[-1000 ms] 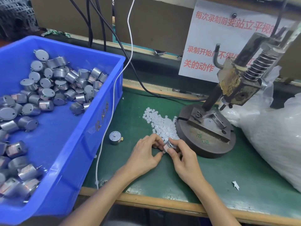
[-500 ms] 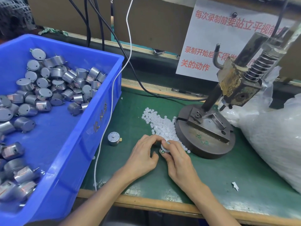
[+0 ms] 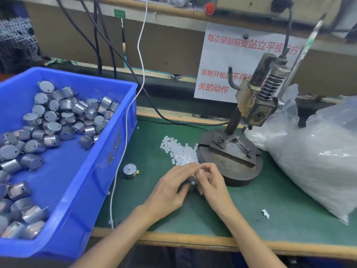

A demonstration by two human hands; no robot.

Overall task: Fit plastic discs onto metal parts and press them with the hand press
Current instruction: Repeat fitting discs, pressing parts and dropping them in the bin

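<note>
Our left hand (image 3: 170,190) grips the metal part (image 3: 190,180); our right hand (image 3: 213,183) pinches its top, though blurred. We seat the plastic disc square before moving right to the hand press (image 3: 249,105).

I see small white plastic discs (image 3: 179,153) heaped mid-frame beside the round base of the upright hand press (image 3: 241,136), one silver cylindrical metal part (image 3: 129,171) standing alone left of them, and more metal parts (image 3: 63,117) piled at far left.
</note>
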